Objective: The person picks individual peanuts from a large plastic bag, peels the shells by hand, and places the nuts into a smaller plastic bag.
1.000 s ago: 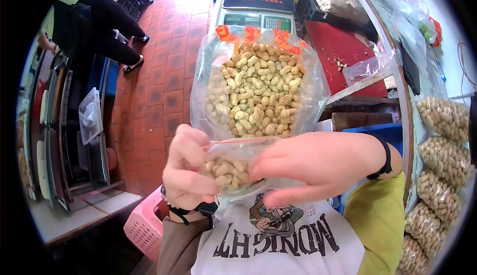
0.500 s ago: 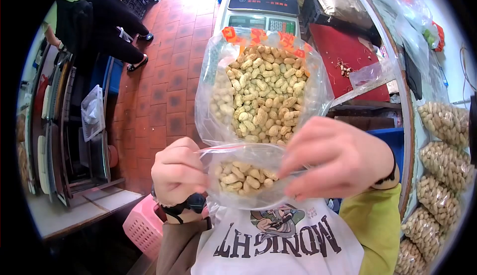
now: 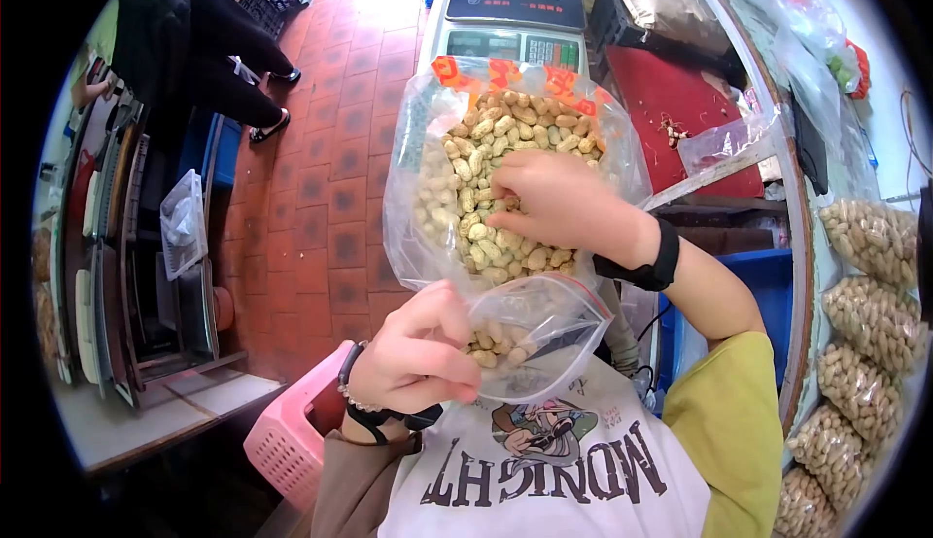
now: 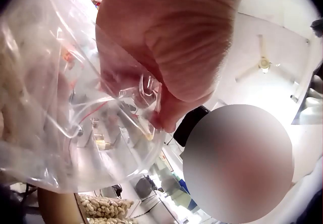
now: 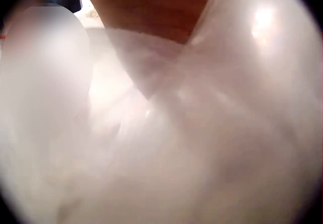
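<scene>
The small bag (image 3: 569,334) is between the shirt (image 3: 544,480) and the big bag (image 3: 403,164). It is clear, with a red line along its mouth, and some peanuts (image 3: 498,342) lie inside, toward its left side. The left hand (image 3: 413,344) holds it by the left edge; in the left wrist view the thumb and a finger pinch the plastic.

The big bag is clear also, with orange print near its top, and a large heap (image 3: 520,130) of peanuts fills it. The right hand (image 3: 564,198) is over this heap, with its thumb apart from the fingers and the fingertips at the peanuts. I cannot tell whether it holds any; the right wrist view is too blurred to help. A black band (image 3: 666,256) is on the right wrist.

Just beyond the big bag stands a scale (image 3: 515,3). To its right there is a red board (image 3: 661,110) with some scraps on it, and nearer, a blue bin (image 3: 748,285). Filled bags (image 3: 855,319) make a row at the far right. At the left are a pink basket (image 3: 282,451) and, farther away, another person (image 3: 209,42) on the tiled floor (image 3: 335,188).
</scene>
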